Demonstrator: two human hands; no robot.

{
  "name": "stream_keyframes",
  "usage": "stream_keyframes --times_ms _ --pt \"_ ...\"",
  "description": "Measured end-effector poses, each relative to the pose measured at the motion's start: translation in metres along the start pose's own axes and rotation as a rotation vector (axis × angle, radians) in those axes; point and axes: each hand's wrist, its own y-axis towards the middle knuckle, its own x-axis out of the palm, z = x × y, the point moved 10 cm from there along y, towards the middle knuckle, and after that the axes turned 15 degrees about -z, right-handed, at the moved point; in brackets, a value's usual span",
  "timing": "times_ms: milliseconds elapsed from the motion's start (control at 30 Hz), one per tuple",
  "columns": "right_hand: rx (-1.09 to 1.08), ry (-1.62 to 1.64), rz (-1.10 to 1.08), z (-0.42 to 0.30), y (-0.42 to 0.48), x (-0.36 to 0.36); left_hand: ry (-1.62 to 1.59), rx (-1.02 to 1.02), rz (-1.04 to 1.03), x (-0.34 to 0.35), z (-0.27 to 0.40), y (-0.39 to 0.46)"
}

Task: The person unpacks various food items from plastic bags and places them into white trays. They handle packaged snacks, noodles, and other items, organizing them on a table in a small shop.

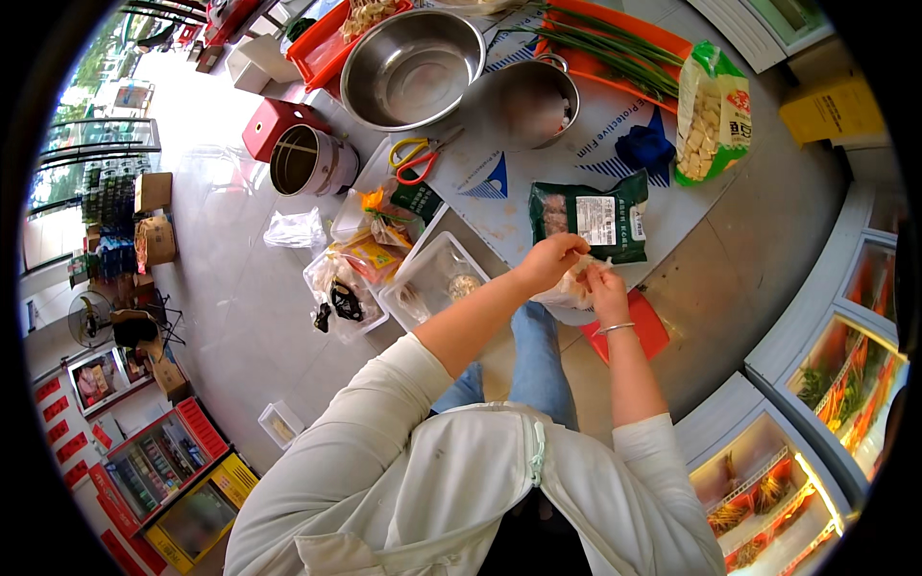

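Observation:
Close together at the table's near edge, both my hands are on a pale, thin plastic bag (565, 291). My left hand (553, 258) pinches its upper part with bent fingers. Its gathered top is between the fingers of my right hand (607, 294), which has a bangle at the wrist. What the bag holds is hard to make out. Just beyond lies a dark green packet (628, 216) with a clear window and a printed white label. A red plastic stool or lid (645, 327) is partly hidden below my right hand.
The film-covered table (461, 155) bears scissors (418, 162), a large steel basin (410, 68), a steel pot (569, 79), an orange tray (641, 32) with green stalks, a blue cloth (645, 147) and a green-white bag (709, 119). Plastic bins (439, 252) and a metal bucket (313, 158) stand left.

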Motion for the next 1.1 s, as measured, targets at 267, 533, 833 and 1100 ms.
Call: stream_keyframes --times_ms 267,533,833,1100 --pt "0.041 -0.104 0.023 0.017 0.0 -0.015 0.224 -0.184 0.037 0.003 -0.016 -0.002" --pt "0.153 0.245 -0.111 0.011 -0.008 -0.005 -0.287 -0.157 0.078 0.017 -0.027 -0.023" --pt "-0.173 -0.813 0.058 -0.055 -0.016 0.003 0.269 -0.343 -0.001 0.033 -0.036 0.003" --pt "-0.505 -0.975 0.26 -0.075 -0.021 0.02 0.124 -0.413 0.036 0.027 -0.054 -0.001"
